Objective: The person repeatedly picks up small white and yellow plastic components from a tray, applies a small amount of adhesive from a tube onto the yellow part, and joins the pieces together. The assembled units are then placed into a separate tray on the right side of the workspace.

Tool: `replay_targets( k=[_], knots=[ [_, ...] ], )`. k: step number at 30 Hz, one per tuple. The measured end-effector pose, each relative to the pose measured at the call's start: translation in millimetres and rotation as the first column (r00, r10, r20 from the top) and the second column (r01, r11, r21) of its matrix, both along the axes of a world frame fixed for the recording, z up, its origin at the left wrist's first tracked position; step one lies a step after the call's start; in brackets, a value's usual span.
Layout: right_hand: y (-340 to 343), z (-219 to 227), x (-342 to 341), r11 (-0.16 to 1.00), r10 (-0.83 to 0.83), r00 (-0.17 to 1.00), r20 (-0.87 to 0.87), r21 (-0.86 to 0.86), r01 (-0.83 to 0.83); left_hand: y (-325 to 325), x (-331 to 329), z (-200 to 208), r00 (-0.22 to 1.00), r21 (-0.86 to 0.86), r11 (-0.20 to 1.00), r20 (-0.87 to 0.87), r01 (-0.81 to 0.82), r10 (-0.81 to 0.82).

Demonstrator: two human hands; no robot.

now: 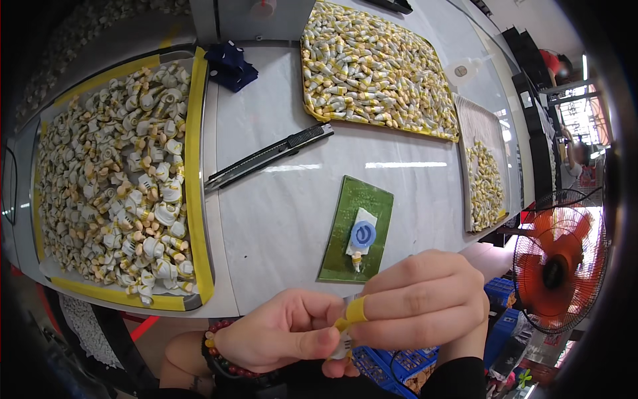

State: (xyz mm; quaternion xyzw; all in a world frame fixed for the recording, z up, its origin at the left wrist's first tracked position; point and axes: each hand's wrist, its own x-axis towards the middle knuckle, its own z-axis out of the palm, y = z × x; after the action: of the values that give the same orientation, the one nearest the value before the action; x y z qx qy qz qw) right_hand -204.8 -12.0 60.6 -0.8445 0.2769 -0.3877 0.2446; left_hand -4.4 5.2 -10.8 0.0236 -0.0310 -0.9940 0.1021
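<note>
Close together below the green board, my two hands meet over a small white piece with black marks and yellow on it (343, 347). My left hand (286, 332) pinches this piece between thumb and fingers. My right hand (422, 302) is closed, its fingertips pressed at the top of the same piece; a yellow band wraps one finger. Just beyond the hands lies the green board (335, 239), holding a white pad (363, 216), a round blue cap-like item (363, 234) and a small white and yellow part (357, 261). The fingers partly hide the held piece.
A yellow-edged tray (198, 166) of small white pieces stands at left. Another tray (379, 124), full of white and yellow parts, lies at the back; a third (478, 120) is at right. A black utility knife (269, 156), blue cloth (230, 66) and orange fan (558, 263) also show.
</note>
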Motion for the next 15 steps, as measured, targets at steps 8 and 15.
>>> replay_targets(
  k=[8, 15],
  knots=[
    [11, 12, 6, 0.988, -0.093, 0.992, -0.084, 0.113, 0.102, -7, 4, 11, 0.999, -0.047, 0.998, 0.037, -0.037, 0.039],
    [8, 7, 2, 0.994, -0.078, 0.996, -0.049, 0.079, 0.081, -9, 8, 10, 0.992, -0.127, 0.989, 0.088, -0.074, 0.086]
  ],
)
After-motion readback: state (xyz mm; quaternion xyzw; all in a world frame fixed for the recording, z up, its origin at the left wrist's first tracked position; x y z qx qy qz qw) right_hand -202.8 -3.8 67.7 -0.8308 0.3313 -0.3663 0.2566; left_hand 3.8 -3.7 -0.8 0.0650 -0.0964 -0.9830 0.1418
